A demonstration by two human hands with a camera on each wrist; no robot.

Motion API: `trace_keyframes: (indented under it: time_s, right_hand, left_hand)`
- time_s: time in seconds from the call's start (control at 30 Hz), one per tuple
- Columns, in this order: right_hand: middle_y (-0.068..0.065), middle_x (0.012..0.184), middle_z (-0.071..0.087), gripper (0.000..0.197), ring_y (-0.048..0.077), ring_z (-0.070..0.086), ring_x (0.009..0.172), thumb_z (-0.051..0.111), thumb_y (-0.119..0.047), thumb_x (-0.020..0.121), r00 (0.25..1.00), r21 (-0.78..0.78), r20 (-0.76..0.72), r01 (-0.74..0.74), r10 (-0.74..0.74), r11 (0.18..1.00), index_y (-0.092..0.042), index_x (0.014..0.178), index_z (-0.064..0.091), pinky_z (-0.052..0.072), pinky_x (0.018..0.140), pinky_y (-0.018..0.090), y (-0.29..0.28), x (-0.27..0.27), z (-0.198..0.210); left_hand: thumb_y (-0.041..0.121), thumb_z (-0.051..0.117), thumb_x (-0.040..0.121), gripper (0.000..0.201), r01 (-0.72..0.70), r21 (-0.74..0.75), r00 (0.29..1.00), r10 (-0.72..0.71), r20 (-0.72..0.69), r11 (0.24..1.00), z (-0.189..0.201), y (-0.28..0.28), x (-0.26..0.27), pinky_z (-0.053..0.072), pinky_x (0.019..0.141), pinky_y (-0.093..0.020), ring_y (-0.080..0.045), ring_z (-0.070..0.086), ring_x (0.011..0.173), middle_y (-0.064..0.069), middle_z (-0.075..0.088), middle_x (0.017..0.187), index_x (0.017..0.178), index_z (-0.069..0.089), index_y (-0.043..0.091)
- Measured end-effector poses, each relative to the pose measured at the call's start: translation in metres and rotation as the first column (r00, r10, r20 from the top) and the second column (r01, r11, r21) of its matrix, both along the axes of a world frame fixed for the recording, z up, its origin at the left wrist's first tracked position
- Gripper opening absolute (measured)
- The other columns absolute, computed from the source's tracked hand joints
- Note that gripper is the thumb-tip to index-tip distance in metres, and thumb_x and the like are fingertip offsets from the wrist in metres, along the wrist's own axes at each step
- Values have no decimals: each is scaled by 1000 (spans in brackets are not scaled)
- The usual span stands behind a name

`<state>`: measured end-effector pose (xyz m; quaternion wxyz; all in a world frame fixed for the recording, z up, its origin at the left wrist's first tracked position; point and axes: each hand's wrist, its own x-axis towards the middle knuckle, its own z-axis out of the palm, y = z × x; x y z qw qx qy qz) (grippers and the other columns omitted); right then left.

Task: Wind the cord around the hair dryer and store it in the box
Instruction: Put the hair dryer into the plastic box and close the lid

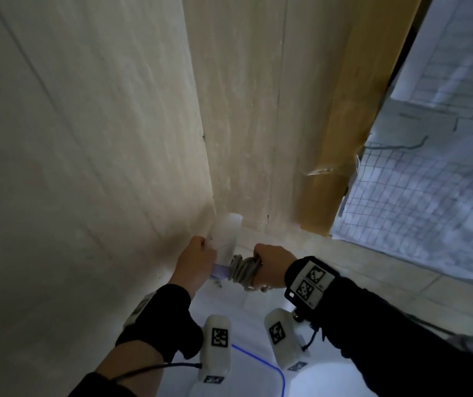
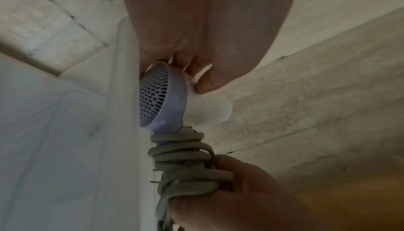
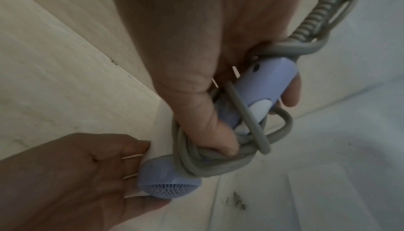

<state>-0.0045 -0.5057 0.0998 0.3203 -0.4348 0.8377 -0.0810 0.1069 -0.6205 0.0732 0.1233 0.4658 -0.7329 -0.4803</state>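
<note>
The hair dryer (image 1: 225, 239), white in the barrel with a lilac rear grille and lilac handle, is held up in the air between both hands, close to the corner where two pale tiled walls (image 1: 86, 124) meet. Its grey cord (image 1: 244, 270) lies in several loops around the handle, some crossing one another, and the ribbed strain relief at the handle's end shows in the right wrist view. The right hand (image 1: 272, 265) grips the handle, fingers and thumb curled over the cord loops so they are pinned against it. The left hand (image 1: 196, 259) holds the head of the dryer, its fingers wrapped around the barrel just in front of the grille. Below the hands lies a white surface (image 1: 246, 333) with a blue cable (image 1: 261, 365) curving across it. To the right, a brown cardboard panel (image 1: 344, 124) leans by a sheet with a grid pattern (image 1: 430, 181).
</note>
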Motion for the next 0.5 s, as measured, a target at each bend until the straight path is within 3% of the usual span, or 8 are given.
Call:
trace_keyframes:
  time_s: [0.07, 0.17, 0.27, 0.37, 0.43, 0.5]
  right_hand:
    - [7, 89, 63, 34, 22, 59, 73, 71, -23, 76, 1000, 5, 7, 1, -1, 1000, -14, 91, 42, 50, 66, 29, -3, 0, -2]
    - [3, 81, 56, 36, 23, 57, 72, 68, -24, 78, 1000, 4, -5, -14, 14, 1000, -13, 94, 37, 49, 69, 31, 0, 5, -4]
    - [4, 82, 50, 39, 23, 52, 75, 66, -27, 81, 994, 46, -75, -81, 84, 996, -12, 102, 37, 43, 67, 30, 4, 16, -10]
    - [7, 90, 49, 50, 26, 53, 80, 67, -26, 81, 985, 104, -111, -123, 135, 987, -7, 117, 39, 42, 68, 32, 1, 24, -17]
    - [12, 96, 56, 42, 29, 60, 89, 63, -24, 84, 989, 124, -100, -96, 109, 988, -5, 114, 40, 44, 70, 33, -5, 25, -24]
    - [14, 100, 60, 22, 29, 60, 91, 53, -19, 90, 996, 130, -68, -41, 50, 991, -6, 100, 39, 41, 69, 31, -12, 23, -34]
  left_hand:
    - [9, 44, 86, 21, 19, -55, 994, -13, 107, 998, 0, -3, -3, 37, 71, -32, -27, 50, 84, -20, 54, 96, 101, 51, -4]
    - [10, 42, 88, 26, 84, -104, 966, -56, 251, 991, 5, -4, -6, 40, 77, -31, -33, 56, 101, -23, 59, 111, 107, 54, -4]
    - [13, 44, 91, 32, 191, -145, 890, -109, 443, 971, 10, 1, -4, 42, 85, -31, -35, 55, 115, -23, 58, 124, 115, 54, -5]
    - [15, 47, 90, 31, 298, -175, 817, -156, 555, 939, 11, 9, -3, 42, 82, -29, -34, 56, 115, -20, 60, 122, 112, 57, -5]
    - [15, 46, 91, 30, 336, -167, 789, -180, 587, 927, 7, 7, -4, 41, 79, -28, -34, 57, 114, -20, 61, 121, 110, 59, -4]
    - [14, 44, 92, 31, 370, -170, 774, -202, 600, 913, 3, 4, -4, 42, 85, -30, -34, 55, 117, -20, 59, 125, 113, 58, -4]
